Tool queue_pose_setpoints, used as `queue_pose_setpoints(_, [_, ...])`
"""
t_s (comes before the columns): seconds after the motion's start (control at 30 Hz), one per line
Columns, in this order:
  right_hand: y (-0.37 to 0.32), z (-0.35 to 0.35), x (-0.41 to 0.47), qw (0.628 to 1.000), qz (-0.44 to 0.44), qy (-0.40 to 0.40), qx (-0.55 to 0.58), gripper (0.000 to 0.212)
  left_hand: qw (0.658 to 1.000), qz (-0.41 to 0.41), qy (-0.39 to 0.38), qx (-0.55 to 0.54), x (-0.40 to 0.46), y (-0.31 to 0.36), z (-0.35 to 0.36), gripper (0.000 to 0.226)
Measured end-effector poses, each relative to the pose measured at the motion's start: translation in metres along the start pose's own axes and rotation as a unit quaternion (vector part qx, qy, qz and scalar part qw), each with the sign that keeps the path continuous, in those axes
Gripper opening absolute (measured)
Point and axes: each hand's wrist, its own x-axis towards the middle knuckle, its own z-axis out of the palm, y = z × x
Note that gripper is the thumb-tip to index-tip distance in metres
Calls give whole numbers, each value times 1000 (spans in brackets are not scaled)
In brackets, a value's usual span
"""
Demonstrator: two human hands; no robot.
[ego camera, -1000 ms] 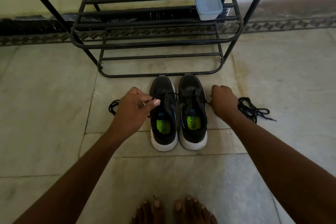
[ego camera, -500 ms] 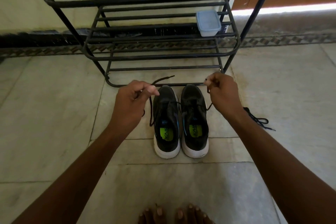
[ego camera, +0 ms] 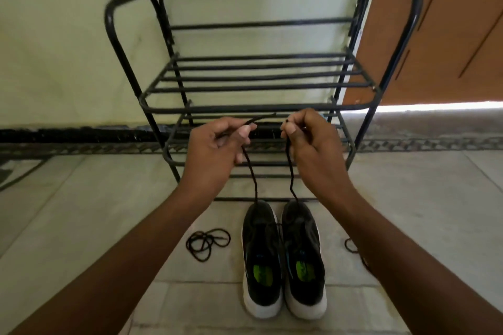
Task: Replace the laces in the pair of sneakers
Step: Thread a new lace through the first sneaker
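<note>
A loose coil of black lace (ego camera: pixel 207 244) lies on the floor tiles just left of a pair of black sneakers (ego camera: pixel 283 261) with white heels, which stand side by side in front of a black metal shoe rack (ego camera: pixel 255 84). Above the sneakers, the left hand (ego camera: pixel 217 149) pinches one end of a thin black lace (ego camera: pixel 251 171) between thumb and forefinger, other fingers curled, the tip poking out to the right. The right hand (ego camera: pixel 310 144) pinches the other end the same way. Both strands hang down to the toe area of the sneakers; which eyelets they pass through cannot be made out. The lace looks light, limp and thin, likely best gripped close to its stiff tips. Part of another black lace (ego camera: pixel 351 246) shows just right of the sneakers
</note>
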Motion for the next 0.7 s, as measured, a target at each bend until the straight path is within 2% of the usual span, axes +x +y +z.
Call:
queue_pose_setpoints(0.23, [-25, 6, 36, 999, -28, -13, 18, 11, 999, -11, -18, -49, 15, 20, -10, 15])
queue_pose_setpoints(0.4, [-36, 8, 46, 999, -40, 6, 36, 11, 1000, 12, 5, -14, 20, 25, -8, 17])
queue_pose_setpoints(0.5, [-42, 7, 48, 998, -37, 18, 36, 12, 998, -2, 34, -52, 25, 29, -7, 14])
queue_pose_setpoints(0.7, [-49, 4, 52, 998, -22, 5, 58, 11, 999, 21, 27, -16, 36, 38, -4, 10])
